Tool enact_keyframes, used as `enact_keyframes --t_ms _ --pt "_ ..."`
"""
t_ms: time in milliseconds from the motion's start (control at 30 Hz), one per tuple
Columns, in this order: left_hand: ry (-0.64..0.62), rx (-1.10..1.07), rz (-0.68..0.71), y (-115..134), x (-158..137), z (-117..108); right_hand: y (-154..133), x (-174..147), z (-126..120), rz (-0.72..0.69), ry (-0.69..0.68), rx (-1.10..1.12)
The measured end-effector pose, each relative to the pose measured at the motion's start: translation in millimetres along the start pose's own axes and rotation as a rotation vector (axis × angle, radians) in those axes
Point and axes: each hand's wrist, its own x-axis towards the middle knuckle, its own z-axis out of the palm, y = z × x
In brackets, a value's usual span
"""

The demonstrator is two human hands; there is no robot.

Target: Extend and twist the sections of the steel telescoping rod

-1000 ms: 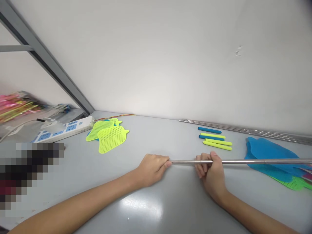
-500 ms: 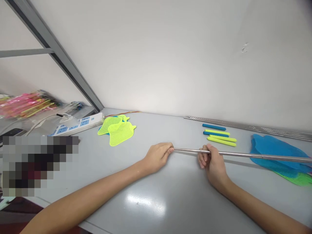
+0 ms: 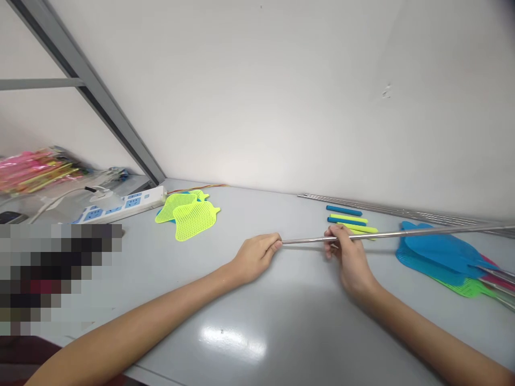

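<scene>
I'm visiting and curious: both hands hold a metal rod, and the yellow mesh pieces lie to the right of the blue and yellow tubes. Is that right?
Not quite: in the head view, the yellow mesh pieces lie left of the blue and yellow tubes. The left hand and right hand do hold a metal rod.

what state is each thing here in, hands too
left hand, closed on the end of the metal rod
right hand, curled around the rod
metal rod, held above the tabletop
yellow mesh heads, overlapping, without shafts
blue swatters, stacked over a green swatter
blue and yellow tubes, lying loose
thin rods, lying together
power strip, on or off cannot be told
</scene>
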Motion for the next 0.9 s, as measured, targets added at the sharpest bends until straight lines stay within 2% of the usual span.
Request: enact_keyframes --t_ms 100,267,367,467,600,733,800,900 --pt "0.013 -0.022 -0.022 2 0 -1 -19 13 -6 0.044 0.009 0.173" --pt "0.013 -0.032 -0.025 3 -1 0 -47 35 -23 0.210 0.000 0.396" --pt "-0.021 -0.064 -0.014 9 -5 -1 -59 39 -28 0.214 -0.054 0.469" --pt "-0.079 -0.189 -0.031 21 -14 -2 -70 38 -26 0.175 -0.111 0.469" --pt "-0.266 -0.474 -0.079 34 -26 -2 -82 37 -20 0.168 -0.147 0.371" --pt "-0.593 -1.097 -0.167 39 -30 7 -95 34 -9 0.151 -0.207 0.273" --pt "-0.628 -1.355 -0.237 40 -32 16 -104 31 -1 0.136 -0.262 0.260" --pt "-0.611 -1.484 -0.210 40 -35 27 -114 26 13 0.155 -0.357 0.252"
